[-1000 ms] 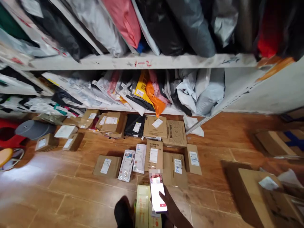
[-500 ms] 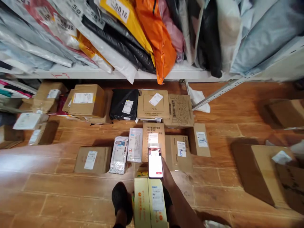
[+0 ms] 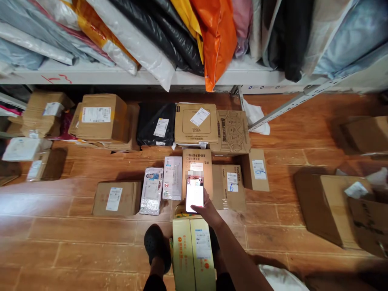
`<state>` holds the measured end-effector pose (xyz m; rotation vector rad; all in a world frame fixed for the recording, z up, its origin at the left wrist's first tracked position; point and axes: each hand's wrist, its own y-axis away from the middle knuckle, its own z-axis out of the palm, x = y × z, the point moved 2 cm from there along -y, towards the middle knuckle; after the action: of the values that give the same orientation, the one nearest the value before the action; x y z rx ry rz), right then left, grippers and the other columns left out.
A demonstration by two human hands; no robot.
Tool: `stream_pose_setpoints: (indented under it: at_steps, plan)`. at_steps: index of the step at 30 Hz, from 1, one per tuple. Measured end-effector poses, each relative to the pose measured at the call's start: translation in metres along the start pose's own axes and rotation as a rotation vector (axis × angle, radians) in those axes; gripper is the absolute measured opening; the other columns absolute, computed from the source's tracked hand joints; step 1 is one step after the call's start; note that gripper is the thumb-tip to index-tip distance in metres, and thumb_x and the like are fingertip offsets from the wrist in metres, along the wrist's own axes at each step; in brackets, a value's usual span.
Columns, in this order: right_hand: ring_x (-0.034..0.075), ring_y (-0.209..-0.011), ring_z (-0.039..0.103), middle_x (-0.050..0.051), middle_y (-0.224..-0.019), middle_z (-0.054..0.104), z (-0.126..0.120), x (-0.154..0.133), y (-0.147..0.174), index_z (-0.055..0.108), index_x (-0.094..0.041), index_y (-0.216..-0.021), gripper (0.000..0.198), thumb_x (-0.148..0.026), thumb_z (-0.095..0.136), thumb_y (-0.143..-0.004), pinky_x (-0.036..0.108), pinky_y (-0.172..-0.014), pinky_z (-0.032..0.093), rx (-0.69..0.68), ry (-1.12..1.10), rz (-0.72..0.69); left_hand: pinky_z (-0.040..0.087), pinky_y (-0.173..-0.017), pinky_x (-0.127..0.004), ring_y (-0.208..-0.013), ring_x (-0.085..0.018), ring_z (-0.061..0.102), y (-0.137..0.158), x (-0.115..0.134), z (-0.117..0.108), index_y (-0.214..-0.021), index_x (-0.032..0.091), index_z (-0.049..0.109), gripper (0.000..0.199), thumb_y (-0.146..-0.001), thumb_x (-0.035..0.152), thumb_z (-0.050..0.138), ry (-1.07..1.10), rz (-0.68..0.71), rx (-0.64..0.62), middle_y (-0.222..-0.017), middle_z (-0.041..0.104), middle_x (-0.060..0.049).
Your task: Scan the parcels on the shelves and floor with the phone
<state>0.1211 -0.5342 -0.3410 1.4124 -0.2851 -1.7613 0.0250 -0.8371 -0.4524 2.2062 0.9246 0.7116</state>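
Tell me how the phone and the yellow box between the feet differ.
Place: the phone is held in the right hand, while the yellow box sits between the feet, with no hand on it.
Size: the phone looks much smaller than the yellow box.
Look: the phone's face is mostly lit white; the yellow box is pale, with orange print and a label.
Both look roughly rectangular.

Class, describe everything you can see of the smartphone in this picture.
The smartphone is a slim, dark-edged slab, its lit screen facing the camera. Most of the screen glows white, with a darker, coloured band near the top; any writing is too small to read. The right hand grips its right side, thumb over the lower screen. Its top points toward the shelf, and in view it overlaps a brown carton. Its back is hidden.
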Motion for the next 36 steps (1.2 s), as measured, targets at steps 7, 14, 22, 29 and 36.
stream_pose_setpoints:
  at_steps: [7,14,22,29,36]
  plan:
    - [0.029,-0.120,0.053,0.005,-0.120,0.063,0.001,-0.003,-0.001,0.048,-0.029,-0.119,0.074,-0.015,0.082,-0.055,0.049,-0.107,0.035,-0.027,0.002,0.003,0.052,-0.070,-0.038,-0.084,-0.026,0.069,0.014,-0.003,0.012,-0.075,0.025,0.072,0.027,-0.087,0.029,0.048,0.010,0.031,-0.140,-0.069,0.071,-0.002]
    - [0.028,-0.112,0.059,0.004,-0.114,0.066,0.001,-0.010,0.001,0.049,-0.028,-0.115,0.069,-0.014,0.081,-0.056,0.047,-0.099,0.044,-0.026,0.001,0.016,0.053,-0.063,-0.037,-0.090,-0.030,0.068,0.014,0.002,0.011,-0.084,0.029,0.073,0.021,-0.082,0.024,0.053,0.015,0.051,-0.132,-0.077,0.072,-0.003]
    - [0.026,-0.109,0.061,0.002,-0.114,0.066,-0.003,-0.009,0.000,0.045,-0.029,-0.117,0.072,-0.014,0.081,-0.057,0.045,-0.098,0.044,-0.029,-0.019,0.029,0.052,-0.081,-0.039,-0.117,-0.028,0.056,-0.003,0.019,-0.005,-0.094,0.027,0.072,0.040,-0.088,0.015,0.035,0.010,0.069,0.070,-0.098,0.071,0.001]
    - [0.027,-0.106,0.063,0.003,-0.113,0.067,0.002,-0.012,0.001,0.046,-0.029,-0.117,0.072,-0.012,0.081,-0.057,0.049,-0.099,0.044,-0.060,-0.010,0.038,0.047,-0.093,-0.050,-0.131,-0.034,0.041,-0.006,0.023,-0.020,-0.117,0.032,0.061,0.039,-0.089,0.020,0.037,-0.020,-0.048,0.268,-0.121,0.063,0.003]
    - [0.026,-0.108,0.061,0.003,-0.112,0.066,0.004,-0.010,0.000,0.047,-0.029,-0.116,0.071,-0.010,0.080,-0.056,0.049,-0.100,0.043,-0.047,0.003,0.023,0.048,-0.088,-0.049,-0.130,-0.035,0.040,-0.004,0.025,-0.029,-0.118,0.035,0.061,0.042,-0.090,0.022,0.032,-0.010,-0.050,0.244,-0.125,0.060,0.005]
